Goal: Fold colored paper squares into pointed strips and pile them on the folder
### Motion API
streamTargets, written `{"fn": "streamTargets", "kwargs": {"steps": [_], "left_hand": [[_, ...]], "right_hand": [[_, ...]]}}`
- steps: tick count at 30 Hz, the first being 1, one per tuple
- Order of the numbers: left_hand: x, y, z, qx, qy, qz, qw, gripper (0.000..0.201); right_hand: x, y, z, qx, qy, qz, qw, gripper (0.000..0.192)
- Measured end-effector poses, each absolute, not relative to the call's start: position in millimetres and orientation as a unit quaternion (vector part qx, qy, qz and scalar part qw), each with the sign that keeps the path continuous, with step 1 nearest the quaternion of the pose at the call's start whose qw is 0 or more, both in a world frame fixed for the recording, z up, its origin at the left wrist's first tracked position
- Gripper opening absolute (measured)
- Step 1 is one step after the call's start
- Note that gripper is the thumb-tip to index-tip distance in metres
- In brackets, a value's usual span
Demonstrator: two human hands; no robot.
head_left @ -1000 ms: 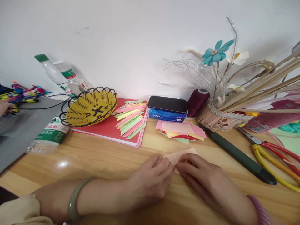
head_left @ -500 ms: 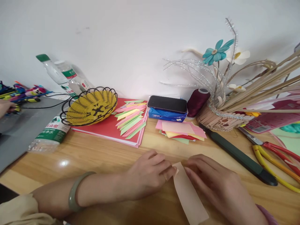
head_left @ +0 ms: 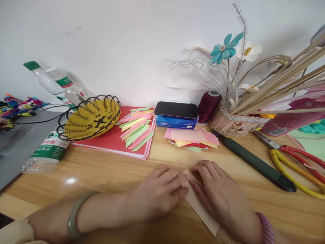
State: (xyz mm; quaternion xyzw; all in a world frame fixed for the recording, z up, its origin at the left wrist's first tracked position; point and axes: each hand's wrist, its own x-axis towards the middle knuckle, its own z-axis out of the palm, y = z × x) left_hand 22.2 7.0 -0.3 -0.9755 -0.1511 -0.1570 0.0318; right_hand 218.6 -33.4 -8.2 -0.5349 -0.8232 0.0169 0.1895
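Note:
A narrow pale pink piece of paper (head_left: 200, 210) lies slanted on the wooden table, its far end between my two hands. My left hand (head_left: 159, 191) pinches the paper's upper left edge with thumb and forefinger, the other fingers curled. My right hand (head_left: 223, 193) has its thumb on the paper and its fingers bent around the right edge near the far end, covering part of that side. Beyond my hands sits a loose stack of coloured paper pieces (head_left: 189, 135), pink, yellow, red and green.
Folded paper strips (head_left: 138, 130) lie on red sheets (head_left: 101, 144) beside a yellow basket (head_left: 92, 118). A phone (head_left: 176, 110) rests on a blue tissue pack (head_left: 176, 122). On the right are a dark green long-handled tool (head_left: 256, 161), scissors (head_left: 302, 156) and a flower pot (head_left: 236, 123). Bottles (head_left: 49, 149) lean left.
My right hand has moved onto the paper, its thumb now across the right side. My left hand keeps its pinch at the far end. The view has shifted slightly.

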Motion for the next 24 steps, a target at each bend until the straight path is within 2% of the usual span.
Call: {"fn": "streamTargets", "kwargs": {"steps": [8,18,24], "left_hand": [[20,-5,-4,-0.972,-0.175,-0.142,0.073,0.026],[17,-8,-6,-0.974,-0.15,-0.135,0.102,0.034],[18,-6,-4,-0.974,-0.149,-0.136,0.106,0.033]], "right_hand": [[216,-32,-12,-0.536,-0.822,0.005,0.191,0.013],[227,-30,-10,-0.532,-0.821,0.06,0.199,0.01],[230,-31,-1,-0.447,-0.866,0.061,0.217,0.019]]}}
